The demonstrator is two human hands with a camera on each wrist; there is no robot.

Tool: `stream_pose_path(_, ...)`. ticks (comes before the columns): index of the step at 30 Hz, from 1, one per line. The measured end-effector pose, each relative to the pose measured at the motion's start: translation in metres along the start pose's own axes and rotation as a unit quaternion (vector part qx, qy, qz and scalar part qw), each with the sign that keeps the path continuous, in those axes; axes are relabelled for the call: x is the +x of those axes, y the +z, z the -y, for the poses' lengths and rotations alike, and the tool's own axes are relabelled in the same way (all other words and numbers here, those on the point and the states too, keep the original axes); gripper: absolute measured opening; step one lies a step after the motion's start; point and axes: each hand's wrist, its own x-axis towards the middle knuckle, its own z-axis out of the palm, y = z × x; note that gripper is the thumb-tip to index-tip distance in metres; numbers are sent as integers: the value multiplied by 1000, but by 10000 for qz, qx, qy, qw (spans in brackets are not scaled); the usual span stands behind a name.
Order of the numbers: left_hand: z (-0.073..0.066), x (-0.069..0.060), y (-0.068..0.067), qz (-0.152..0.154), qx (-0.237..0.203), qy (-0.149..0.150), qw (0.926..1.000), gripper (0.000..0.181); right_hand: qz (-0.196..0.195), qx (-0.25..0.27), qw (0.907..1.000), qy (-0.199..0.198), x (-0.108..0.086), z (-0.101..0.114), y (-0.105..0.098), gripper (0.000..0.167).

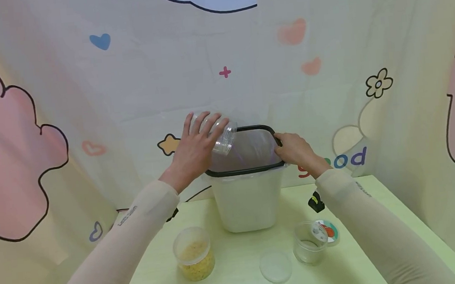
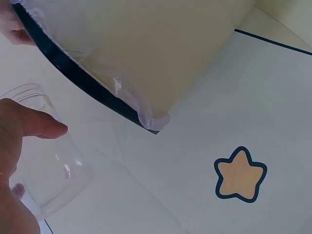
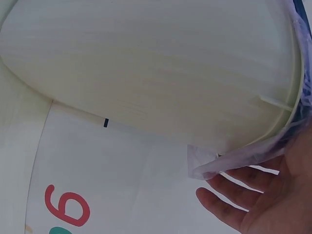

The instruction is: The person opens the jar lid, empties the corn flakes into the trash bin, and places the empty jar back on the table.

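A white trash bin (image 1: 246, 199) with a black rim and a thin purplish liner (image 1: 258, 146) stands at the back of the table. My left hand (image 1: 196, 151) grips a clear plastic jar (image 1: 227, 137), tilted with its mouth toward the inside of the bin; in the left wrist view the jar (image 2: 58, 165) looks see-through, with a small yellowish speck near its threaded mouth. On the bin's right side, my right hand (image 1: 293, 147) holds the rim. The right wrist view shows its fingers (image 3: 239, 190) under the liner's folded edge (image 3: 243, 158).
At the front left stands a clear tub (image 1: 194, 255) with yellow crumbly food. A translucent lid (image 1: 276, 266) lies flat in the middle. To its right are a clear container (image 1: 310, 247) and a round printed lid (image 1: 332, 232). A patterned curtain (image 1: 157, 80) hangs behind the table.
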Motion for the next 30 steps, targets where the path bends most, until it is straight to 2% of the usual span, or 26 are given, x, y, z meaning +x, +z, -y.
stream_pose_path(6,0,-6,-3,-274,-566,-387,9973,87,1,-16,10000,28,-1,0,0,58)
stream_pose_path(13,0,-15,-5,-665,-1000,-584,9910,84,-12,-25,10000,44,0,1,0,56)
stream_pose_path(23,-6,-32,-8,-1078,-1538,-901,9781,92,-137,-98,9998,-58,-2,1,0,54)
stream_pose_path(26,-11,-37,-10,-1211,-1912,-992,9690,91,-193,-136,9996,-122,-3,1,0,52)
stream_pose_path(30,-18,-42,-12,-1312,-2557,-1166,9507,90,-281,-173,9992,-226,-4,2,-1,50)
